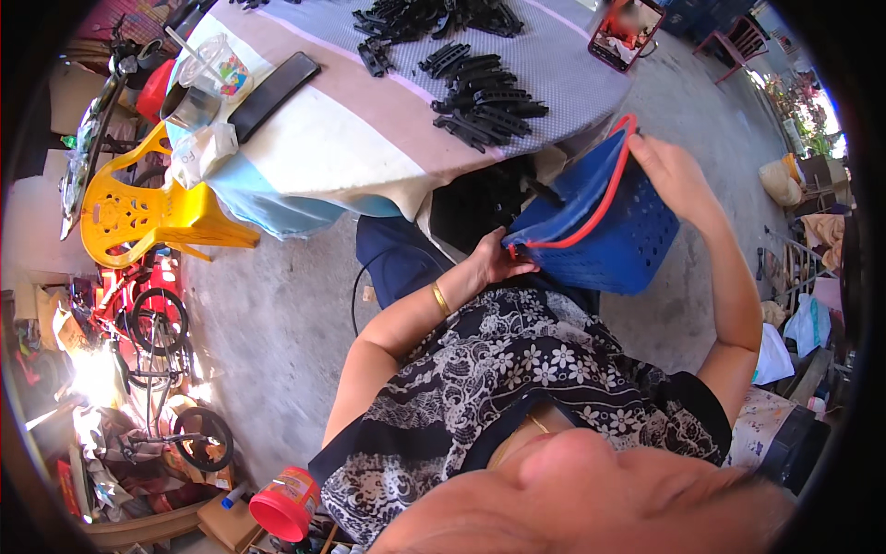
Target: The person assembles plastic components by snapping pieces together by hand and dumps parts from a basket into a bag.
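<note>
Both my hands hold a blue plastic basket point(614, 245) with a red handle, tilted on its side over my lap. My left hand point(498, 258), a gold bracelet at its wrist, is closed on the rim near where the handle joins. My right hand point(666, 175) grips the opposite rim at the upper right. The basket's mouth faces left, toward a dark open bag or container point(475, 203) below the table edge; its contents are too dark to make out. On the table, black ribbed plastic pieces point(489, 102) lie in piles.
A round table with a striped cloth point(323, 138) stands ahead, bearing a clear cup with a straw point(217, 69), a long black case point(274, 95) and a phone point(628, 32) at the right edge. A yellow chair point(138, 208) and small bicycle point(161, 351) are left; a red tub point(284, 503) is lower left.
</note>
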Available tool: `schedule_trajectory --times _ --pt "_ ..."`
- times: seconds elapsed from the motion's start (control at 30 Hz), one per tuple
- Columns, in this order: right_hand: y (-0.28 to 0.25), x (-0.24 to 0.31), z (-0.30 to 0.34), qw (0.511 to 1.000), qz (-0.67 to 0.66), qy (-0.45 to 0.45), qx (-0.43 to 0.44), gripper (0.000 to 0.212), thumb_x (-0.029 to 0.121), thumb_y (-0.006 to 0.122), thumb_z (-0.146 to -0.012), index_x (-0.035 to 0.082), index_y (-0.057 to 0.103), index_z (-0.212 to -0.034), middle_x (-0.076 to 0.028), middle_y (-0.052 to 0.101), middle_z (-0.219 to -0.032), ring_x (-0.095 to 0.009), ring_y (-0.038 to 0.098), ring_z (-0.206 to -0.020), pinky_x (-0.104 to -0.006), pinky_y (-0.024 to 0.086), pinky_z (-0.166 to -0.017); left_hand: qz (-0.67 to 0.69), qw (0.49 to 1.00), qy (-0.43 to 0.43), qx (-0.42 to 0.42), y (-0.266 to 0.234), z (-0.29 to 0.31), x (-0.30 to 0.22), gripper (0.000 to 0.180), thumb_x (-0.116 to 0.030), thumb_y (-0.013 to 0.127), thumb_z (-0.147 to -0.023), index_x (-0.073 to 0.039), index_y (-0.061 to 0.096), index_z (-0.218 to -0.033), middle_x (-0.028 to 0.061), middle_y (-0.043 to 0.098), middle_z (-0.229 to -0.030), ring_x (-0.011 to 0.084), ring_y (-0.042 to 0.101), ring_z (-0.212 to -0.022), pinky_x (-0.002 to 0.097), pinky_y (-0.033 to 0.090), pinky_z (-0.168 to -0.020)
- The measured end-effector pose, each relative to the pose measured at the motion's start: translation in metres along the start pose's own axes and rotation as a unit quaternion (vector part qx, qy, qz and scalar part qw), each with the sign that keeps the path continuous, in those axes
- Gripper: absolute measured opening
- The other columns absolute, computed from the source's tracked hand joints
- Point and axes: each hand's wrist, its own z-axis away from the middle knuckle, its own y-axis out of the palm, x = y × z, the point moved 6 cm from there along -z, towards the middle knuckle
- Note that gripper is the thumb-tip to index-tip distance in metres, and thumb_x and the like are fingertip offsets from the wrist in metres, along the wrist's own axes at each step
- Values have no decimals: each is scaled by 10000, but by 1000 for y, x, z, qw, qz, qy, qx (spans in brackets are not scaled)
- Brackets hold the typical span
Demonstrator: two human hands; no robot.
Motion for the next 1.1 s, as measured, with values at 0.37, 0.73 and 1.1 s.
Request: schedule_trajectory --times 0.37,0.73,1.1 --pt "-41 -36 37 981 -184 37 -49 506 397 317 -946 -43 513 -1101 -70 583 -1016 -155 502 -960 -281 345 -905 -108 989 95 8 41 44 8 676 -515 261 -916 84 379 -1204 273 500 -1079 434 547 -965 396 515 -809" --pt "-62 -54 87 958 -254 104 -85 469 348 352 -942 -9 446 -1230 -119 527 -1173 -221 464 -1125 -324 316 -974 -116 985 -36 125 83 36 39 515 -365 468 -889 92 443 -1126 253 538 -1064 381 558 -1001 323 541 -782" --pt "-90 62 98 772 -525 3 -359 424 301 330 -943 16 456 -1230 -138 547 -1131 -247 540 -1038 -400 407 -923 -233 911 226 253 229 154 -59 325 -164 399 -893 128 423 -1034 275 584 -951 319 645 -772 266 579 -674"
